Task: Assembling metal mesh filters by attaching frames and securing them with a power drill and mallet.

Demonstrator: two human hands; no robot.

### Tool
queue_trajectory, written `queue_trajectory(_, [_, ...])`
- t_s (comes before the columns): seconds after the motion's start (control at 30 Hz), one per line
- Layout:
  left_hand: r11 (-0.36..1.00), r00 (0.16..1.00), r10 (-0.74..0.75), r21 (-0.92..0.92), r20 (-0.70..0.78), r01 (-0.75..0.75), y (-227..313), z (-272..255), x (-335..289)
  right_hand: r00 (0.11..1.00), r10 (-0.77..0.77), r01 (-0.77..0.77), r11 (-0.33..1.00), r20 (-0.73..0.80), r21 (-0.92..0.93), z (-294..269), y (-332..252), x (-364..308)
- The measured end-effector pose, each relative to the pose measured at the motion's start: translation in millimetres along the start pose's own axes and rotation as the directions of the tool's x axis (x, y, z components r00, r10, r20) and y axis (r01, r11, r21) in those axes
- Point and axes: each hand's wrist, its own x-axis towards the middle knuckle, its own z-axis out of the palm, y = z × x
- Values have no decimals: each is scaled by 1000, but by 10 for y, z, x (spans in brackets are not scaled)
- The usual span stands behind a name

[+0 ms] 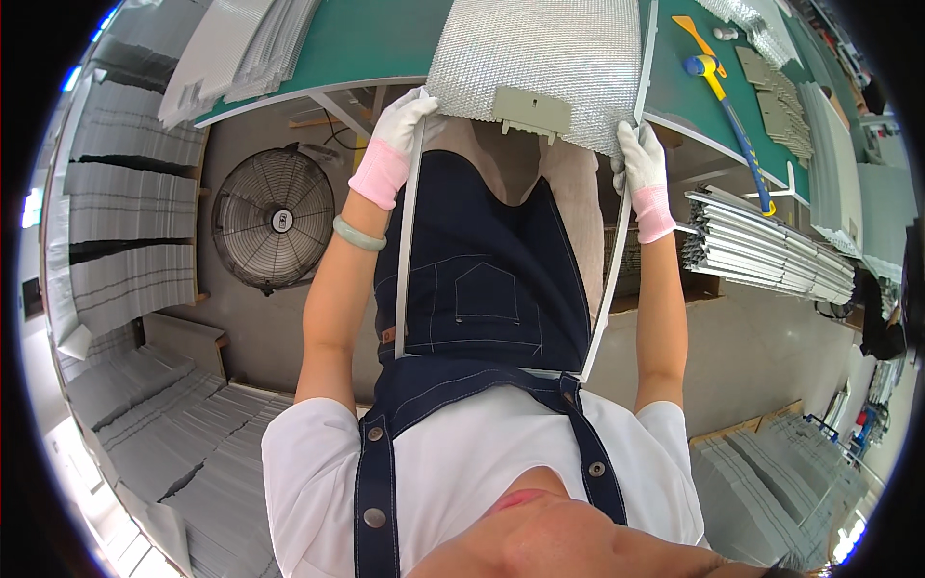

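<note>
My left hand [405, 120], in a white glove with a pink cuff, is closed on the left rail of a slim metal frame [406, 260]. My right hand [640, 159], gloved alike, grips the right rail near the corner of a silver mesh sheet [540, 48]. The frame's near end rests against my apron, and its right rail runs up along the mesh sheet's right edge. The mesh sheet lies on the green table, its near edge jutting out over my lap between my hands. On that edge sits a grey-green plastic piece [532, 113] with small prongs.
On the green table [361, 43] lie a mallet [732, 125] with blue-yellow handle, an orange-handled tool [692, 35] and more plastic pieces [771, 101]. Mesh sheets [241, 53] are stacked at the left. A floor fan [274, 218] stands left; bundled metal strips [761, 246] lie right.
</note>
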Motion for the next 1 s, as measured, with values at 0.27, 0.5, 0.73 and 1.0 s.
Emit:
queue_trajectory(0.27, [968,987,-155,204,30,146,-40,8,-146,993,-3,-28,964,117,263,-56,262,-15])
queue_trajectory(0.5, [938,990,-139,321,-4,133,77,50,-570,999,12,-21,979,48,202,88,229,-417])
queue_trajectory(0.73, [906,969,-218,346,-117,246,26,-19,-971,997,82,-82,974,7,211,142,250,-864])
queue_trajectory(1.0, [768,911,-370,492,-180,409,-44,0,-1567,977,214,-210,968,-14,134,-50,585,-1522])
